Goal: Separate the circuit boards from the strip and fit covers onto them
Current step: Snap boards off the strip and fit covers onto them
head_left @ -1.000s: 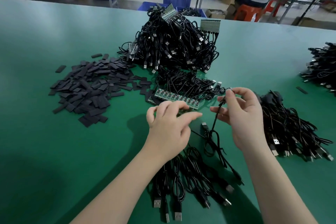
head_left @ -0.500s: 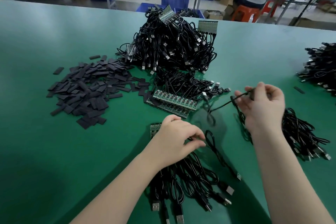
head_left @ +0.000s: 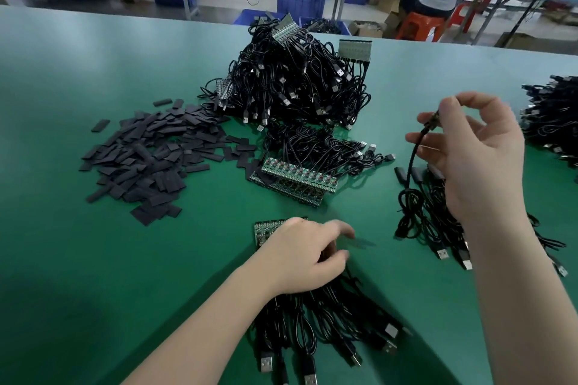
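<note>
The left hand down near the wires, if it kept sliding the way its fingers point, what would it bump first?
The left hand points right, low over the green table. The way looks free at first; next would likely be the finished cable pile under the right hand, though depth is unclear.

Green board strip (head_left: 298, 180) lies beside black covers (head_left: 150, 153).

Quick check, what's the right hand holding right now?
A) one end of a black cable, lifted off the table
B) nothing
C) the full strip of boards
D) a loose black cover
A: the right hand pinches the end of a black cable that hangs down to a coil above the green table.
</note>
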